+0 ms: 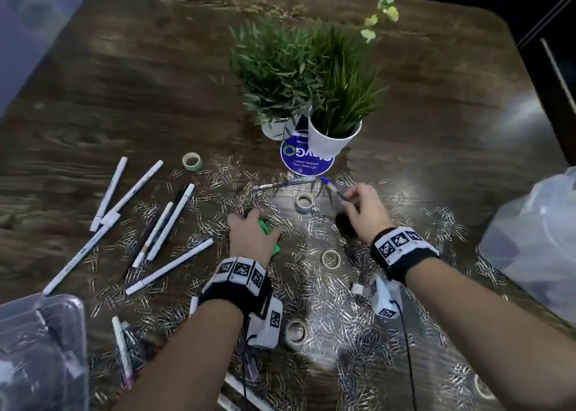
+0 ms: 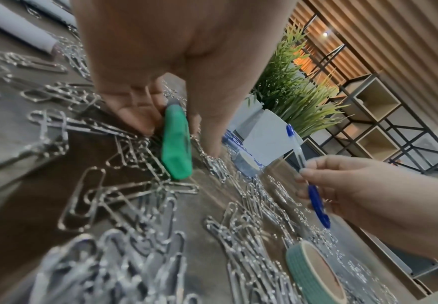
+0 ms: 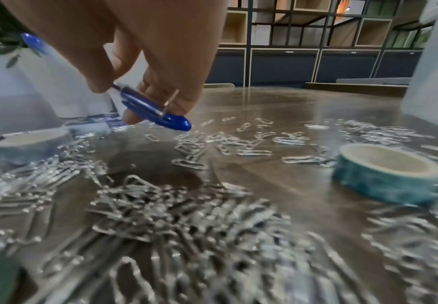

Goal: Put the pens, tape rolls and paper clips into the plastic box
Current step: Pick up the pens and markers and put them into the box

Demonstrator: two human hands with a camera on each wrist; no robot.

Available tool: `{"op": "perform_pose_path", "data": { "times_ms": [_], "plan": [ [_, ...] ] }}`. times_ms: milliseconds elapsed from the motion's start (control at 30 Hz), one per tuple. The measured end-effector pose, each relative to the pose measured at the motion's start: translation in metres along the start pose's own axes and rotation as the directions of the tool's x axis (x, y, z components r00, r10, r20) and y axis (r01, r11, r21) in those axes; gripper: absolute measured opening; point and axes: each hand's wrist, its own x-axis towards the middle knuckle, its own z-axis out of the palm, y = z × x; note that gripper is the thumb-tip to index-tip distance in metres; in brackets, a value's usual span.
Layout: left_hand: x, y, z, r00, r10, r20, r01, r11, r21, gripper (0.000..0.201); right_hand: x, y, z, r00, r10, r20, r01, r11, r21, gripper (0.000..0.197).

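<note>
Near the person's front left, the plastic box (image 1: 40, 342) is waiting. Beyond it, the left hand (image 1: 249, 239) is curling around a green marker (image 2: 176, 142), and the right hand (image 1: 364, 208) is pinching a blue pen (image 1: 333, 187), its length pointing away from the box.

Table (image 1: 124, 68), items as laid — paper clips (image 1: 352, 317) scattered across the near half; pens (image 1: 162, 223) grouped at the left; plastic box (image 1: 40, 348) at the near-left corner; two potted plants (image 1: 311, 77) at centre rear, touching, on a round mat (image 1: 299, 164). Tape rolls (image 1: 304, 202) lie apart among the clips — one (image 1: 192, 160) left of the mat. Plastic bag (image 1: 536, 239) at the right edge.
</note>
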Motion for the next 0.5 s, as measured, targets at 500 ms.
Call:
{"op": "perform_pose_path", "data": {
  "times_ms": [500],
  "plan": [
    [0.013, -0.072, -0.085, 0.996, -0.087, -0.037, 0.088, 0.995, 0.041, 0.045, 0.065, -0.077, 0.048, 0.985, -0.171, -0.002, 0.164, 0.947, -0.276, 0.024]
  ]
}}
